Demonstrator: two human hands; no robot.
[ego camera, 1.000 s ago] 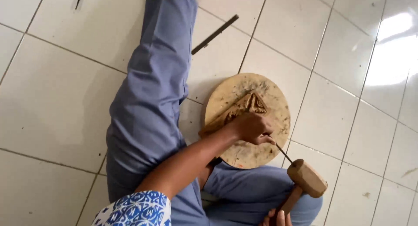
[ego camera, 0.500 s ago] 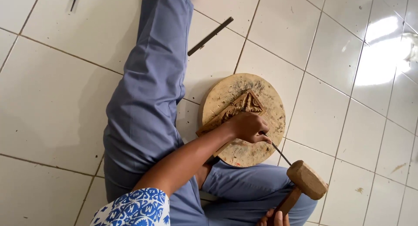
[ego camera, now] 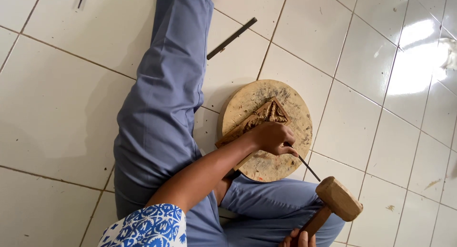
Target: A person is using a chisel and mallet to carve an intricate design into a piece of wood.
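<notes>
Head view, glossy white tiled floor (ego camera: 62,113), round wooden board (ego camera: 295,109)

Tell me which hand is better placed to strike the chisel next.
Right. The right hand grips the wooden mallet, its head poised just beyond the chisel. The left hand is occupied steadying that chisel on the carved panel.

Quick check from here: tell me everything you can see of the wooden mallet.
The wooden mallet has a light brown, blocky head with rounded edges and a darker reddish-brown handle running down-left from it. The right hand, partly cut off by the frame's bottom edge, grips the handle's lower end. The head hangs in the air, tilted, over the blue trouser leg, just below-right of the thin chisel and apart from it.
</notes>
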